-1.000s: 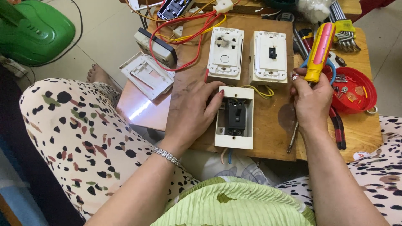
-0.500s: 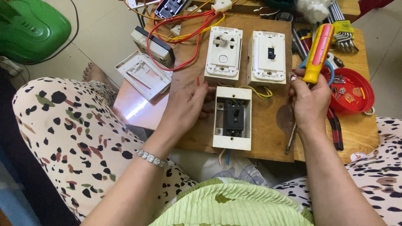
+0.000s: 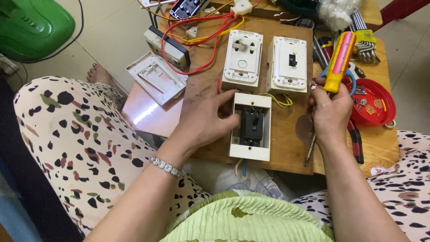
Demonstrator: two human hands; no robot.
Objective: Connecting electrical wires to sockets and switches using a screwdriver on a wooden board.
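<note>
While the left hand steadies the near open breaker box on the wooden surface, its fingers pressed against the box's left wall, the right hand grips a yellow-handled screwdriver, fingers wrapped round its shaft. With the cover off and the wires exposed, the work looks unfinished. Farther off stand two closed white switch boxes.

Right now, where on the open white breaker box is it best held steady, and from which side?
By its long left wall, from the left: the white breaker box lies flat with its open face up, and the left hand rests there, clear of the black breaker.
</note>
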